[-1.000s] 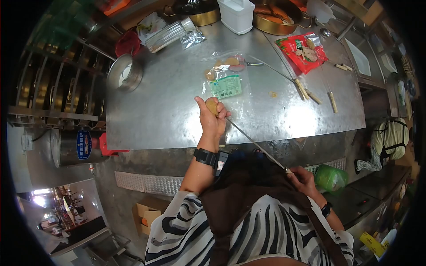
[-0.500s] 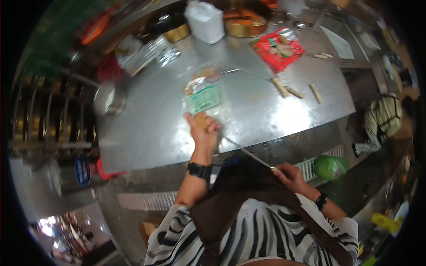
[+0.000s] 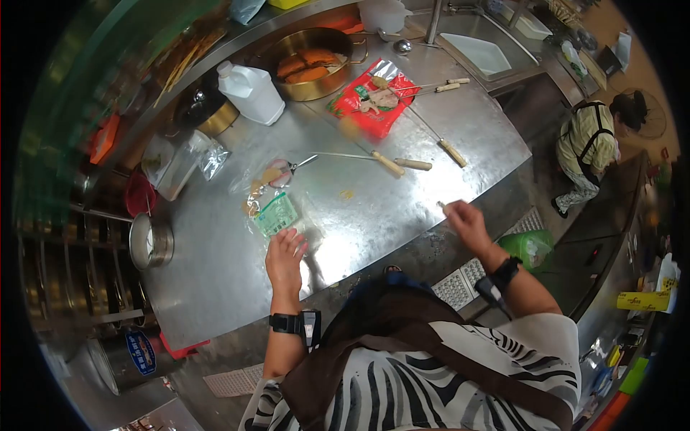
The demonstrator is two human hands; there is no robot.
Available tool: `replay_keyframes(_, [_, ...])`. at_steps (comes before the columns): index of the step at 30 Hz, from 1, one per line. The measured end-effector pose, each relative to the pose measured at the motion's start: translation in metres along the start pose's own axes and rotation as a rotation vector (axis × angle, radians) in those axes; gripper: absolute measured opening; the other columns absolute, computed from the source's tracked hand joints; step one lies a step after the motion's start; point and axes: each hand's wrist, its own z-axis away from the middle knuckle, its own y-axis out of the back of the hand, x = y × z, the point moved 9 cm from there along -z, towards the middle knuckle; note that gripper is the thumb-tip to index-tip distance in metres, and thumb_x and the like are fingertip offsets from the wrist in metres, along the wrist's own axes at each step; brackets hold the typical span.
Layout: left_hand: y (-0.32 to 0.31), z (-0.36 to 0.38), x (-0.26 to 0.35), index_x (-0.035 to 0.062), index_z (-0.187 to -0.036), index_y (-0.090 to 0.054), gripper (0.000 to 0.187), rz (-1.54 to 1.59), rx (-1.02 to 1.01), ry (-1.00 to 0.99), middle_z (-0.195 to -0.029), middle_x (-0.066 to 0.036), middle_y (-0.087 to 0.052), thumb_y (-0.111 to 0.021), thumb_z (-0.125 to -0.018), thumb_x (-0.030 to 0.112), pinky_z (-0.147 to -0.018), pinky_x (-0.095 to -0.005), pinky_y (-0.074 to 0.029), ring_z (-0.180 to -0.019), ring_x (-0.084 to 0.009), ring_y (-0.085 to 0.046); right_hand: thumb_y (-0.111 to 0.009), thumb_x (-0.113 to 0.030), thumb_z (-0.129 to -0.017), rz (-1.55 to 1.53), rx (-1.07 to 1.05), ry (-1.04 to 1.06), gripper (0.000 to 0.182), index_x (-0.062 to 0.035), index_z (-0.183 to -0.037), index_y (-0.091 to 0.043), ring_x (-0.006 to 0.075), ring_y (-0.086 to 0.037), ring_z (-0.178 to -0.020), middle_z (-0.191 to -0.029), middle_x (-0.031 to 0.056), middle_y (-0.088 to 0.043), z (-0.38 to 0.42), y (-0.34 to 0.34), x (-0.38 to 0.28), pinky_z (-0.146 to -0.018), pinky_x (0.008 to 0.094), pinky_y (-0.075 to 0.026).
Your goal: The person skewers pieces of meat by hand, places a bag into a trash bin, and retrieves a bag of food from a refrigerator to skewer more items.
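Observation:
My left hand [image 3: 285,262] hovers low over the near part of the steel table, palm down with fingers apart, holding nothing. Its fingertips are right at a clear plastic bag [image 3: 277,214] with a green label and brown pieces of food inside. At the table's front edge, my right hand [image 3: 467,224] is closed in a pinch round the end of a thin metal skewer [image 3: 440,205], most of which is hard to see. A blurred brown lump of food [image 3: 350,129] appears up and to the left, in line with it, beside the red bag [image 3: 375,99] holding pale pieces.
Several wooden-handled skewers [image 3: 389,164] lie mid-table. Behind stand a white jug [image 3: 250,93] and a brass pot [image 3: 310,87] with orange food. A metal pot [image 3: 164,243] is at the left edge, a sink [image 3: 496,21] at the back right. Another person [image 3: 591,136] bends at the right.
My left hand has let go of the brown food piece and opened. My right hand has risen from my lap to the table edge, the skewer swinging away over the table. The view has turned.

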Motion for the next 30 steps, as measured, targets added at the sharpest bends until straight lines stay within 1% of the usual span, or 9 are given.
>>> replay_keyframes(2, [0.018, 0.004, -0.008, -0.0022, -0.110, -0.048, 0.028, -0.140, 0.049, 0.020, -0.100, -0.012, -0.056, -0.046, -0.091, 0.019, -0.072, -0.0309, -0.049, -0.085, -0.0210, -0.056, -0.058, -0.019, -0.086, 0.088, 0.153, 0.085, 0.019, -0.0010, -0.091, -0.058, 0.0079, -0.050, -0.074, -0.077, 0.0033, -0.058, -0.039, 0.025, 0.001, -0.067, 0.0247, -0.043])
replay_keyframes(7, [0.050, -0.015, -0.026, -0.0003, -0.100, -0.057, 0.019, -0.551, 0.176, -0.107, -0.090, -0.010, -0.059, -0.053, -0.087, 0.013, -0.070, -0.0276, -0.047, -0.082, -0.0202, -0.057, -0.059, -0.026, -0.084, 0.284, 0.347, 0.176, 0.024, -0.0033, -0.093, -0.058, 0.0207, -0.059, -0.073, -0.078, 0.0119, -0.062, -0.128, 0.055, 0.001, -0.068, 0.0305, -0.045])
replay_keyframes(9, [0.027, -0.011, -0.001, -0.0035, -0.102, -0.056, 0.022, -1.150, 0.078, -0.596, -0.092, -0.014, -0.060, -0.052, -0.085, 0.009, -0.076, -0.0324, -0.046, -0.085, -0.0272, -0.056, -0.060, -0.028, -0.082, 0.347, 0.337, 0.116, 0.025, -0.0040, -0.091, -0.060, 0.0293, -0.060, -0.078, -0.082, 0.0148, -0.062, -0.162, 0.062, 0.017, -0.070, 0.0357, -0.046])
replay_keyframes(11, [0.011, -0.009, 0.000, -0.0058, -0.104, -0.055, 0.025, -1.443, 0.023, -0.748, -0.100, -0.019, -0.057, -0.052, -0.081, 0.005, -0.086, -0.0377, -0.042, -0.096, -0.0344, -0.052, -0.062, -0.029, -0.079, 0.678, 0.354, 0.263, 0.026, -0.0045, -0.089, -0.063, 0.0315, -0.059, -0.081, -0.084, 0.0130, -0.061, -0.180, 0.063, 0.008, -0.073, 0.0378, -0.046])
replay_keyframes(17, [-0.006, -0.011, 0.018, -0.0068, -0.102, -0.051, 0.024, -1.382, 0.161, -0.644, -0.113, -0.022, -0.049, -0.050, -0.079, 0.001, -0.093, -0.0391, -0.035, -0.110, -0.0360, -0.042, -0.063, -0.023, -0.076, 0.967, 0.226, 0.403, 0.023, -0.0056, -0.091, -0.064, 0.0319, -0.056, -0.086, -0.093, 0.0122, -0.060, -0.193, 0.054, 0.000, -0.076, 0.0381, -0.045])
replay_keyframes(19, [-0.022, 0.009, 0.033, -0.0029, -0.092, -0.053, 0.015, -1.414, 0.249, -0.710, -0.101, -0.019, -0.055, -0.053, -0.080, 0.006, -0.084, -0.0386, -0.042, -0.099, -0.0333, -0.051, -0.064, -0.017, -0.075, 0.972, 0.286, 0.702, 0.026, -0.0043, -0.097, -0.060, 0.0326, -0.055, -0.088, -0.095, 0.0139, -0.059, -0.172, 0.033, -0.041, -0.078, 0.0392, -0.044])
replay_keyframes(21, [-0.011, 0.016, 0.006, 0.0017, -0.085, -0.056, 0.012, -1.218, 0.139, -0.338, -0.084, -0.015, -0.060, -0.056, -0.080, 0.013, -0.070, -0.0389, -0.047, -0.079, -0.0302, -0.059, -0.066, -0.013, -0.073, 0.722, 0.107, 0.667, 0.030, -0.0032, -0.100, -0.057, 0.0332, -0.055, -0.087, -0.094, 0.0154, -0.059, -0.161, 0.000, -0.041, -0.078, 0.0392, -0.044])
replay_keyframes(23, [-0.013, 0.024, -0.027, 0.0047, -0.080, -0.059, 0.012, -1.419, -0.105, -0.448, -0.070, -0.014, -0.060, -0.055, -0.081, 0.016, -0.062, -0.0395, -0.047, -0.065, -0.0298, -0.059, -0.068, -0.013, -0.071, 0.676, 0.020, 0.717, 0.030, -0.0029, -0.097, -0.058, 0.0325, -0.056, -0.087, -0.092, 0.0153, -0.059, -0.141, -0.044, -0.054, -0.076, 0.0389, -0.045])
replay_keyframes(30, [-0.032, 0.018, 0.009, -0.0037, -0.114, -0.046, 0.040, -1.503, 0.265, -0.870, -0.106, -0.023, -0.052, -0.046, -0.075, -0.003, -0.087, -0.0418, -0.040, -0.100, -0.0383, -0.048, -0.066, -0.017, -0.070, 1.067, -0.117, 0.522, 0.026, -0.0061, -0.093, -0.057, 0.0268, -0.052, -0.083, -0.083, 0.0091, -0.054, -0.152, -0.127, -0.046, -0.069, 0.0400, -0.041])
